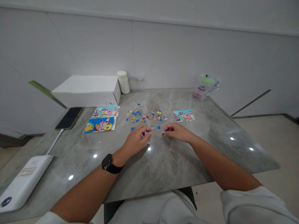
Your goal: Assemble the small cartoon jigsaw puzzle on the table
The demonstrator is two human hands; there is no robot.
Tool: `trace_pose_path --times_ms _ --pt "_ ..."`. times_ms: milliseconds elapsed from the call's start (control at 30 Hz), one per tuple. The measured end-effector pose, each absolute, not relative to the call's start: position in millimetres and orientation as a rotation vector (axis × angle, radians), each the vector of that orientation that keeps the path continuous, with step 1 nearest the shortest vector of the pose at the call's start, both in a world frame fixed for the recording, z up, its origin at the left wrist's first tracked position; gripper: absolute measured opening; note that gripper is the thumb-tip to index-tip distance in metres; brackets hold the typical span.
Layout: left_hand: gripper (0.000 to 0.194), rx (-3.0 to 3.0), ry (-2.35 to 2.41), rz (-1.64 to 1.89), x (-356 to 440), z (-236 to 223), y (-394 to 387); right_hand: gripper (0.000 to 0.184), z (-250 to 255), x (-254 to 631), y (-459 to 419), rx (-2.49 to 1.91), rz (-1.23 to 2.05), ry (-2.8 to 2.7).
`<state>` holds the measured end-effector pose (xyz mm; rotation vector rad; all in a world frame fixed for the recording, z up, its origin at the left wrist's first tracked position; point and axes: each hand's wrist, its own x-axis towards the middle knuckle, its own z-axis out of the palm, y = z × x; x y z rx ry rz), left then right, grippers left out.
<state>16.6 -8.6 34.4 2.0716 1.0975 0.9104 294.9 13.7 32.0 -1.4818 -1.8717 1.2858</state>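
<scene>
Several small jigsaw puzzle pieces (pixel 137 114), blue, yellow and red, lie scattered over the middle of the grey marbled table. My right hand (pixel 175 132) is closed in a pinch on a small dark puzzle piece (pixel 163 133) just above the tabletop. Opposite it, my left hand (pixel 138 137) rests low with thumb and fingers curved and apart, and no piece shows between them. It partly hides a few pieces under and behind it. Between the hands lies a loose blue puzzle piece (pixel 158 127). To the right is a colourful cartoon picture card (pixel 185 115).
Two cartoon picture cards (pixel 100 125) lie at left, near a phone (pixel 69 118) cabled to a white power bank (pixel 25 182). Along the back stand a white box (pixel 86 90), a white bottle (pixel 123 82) and clear jars (pixel 140 84). A plastic bag (pixel 205 86) sits at back right.
</scene>
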Motion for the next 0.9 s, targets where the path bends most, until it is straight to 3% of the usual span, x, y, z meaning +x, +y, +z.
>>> trace_pose_path --times_ms 233,400,567,900 --pt "0.025 2.127 1.085 0.924 5 26 -7 0.007 25 353 23 -1.938 0.921 -2.203" --pt "0.027 2.135 1.067 0.918 5 26 -8 0.012 27 354 28 -2.012 0.662 -2.349" --pt "0.025 2.139 1.067 0.923 3 23 -7 0.024 37 357 43 -2.075 0.623 -2.403" --pt "0.021 2.156 1.056 0.933 4 32 -11 0.020 30 311 91 -1.988 0.180 -2.404"
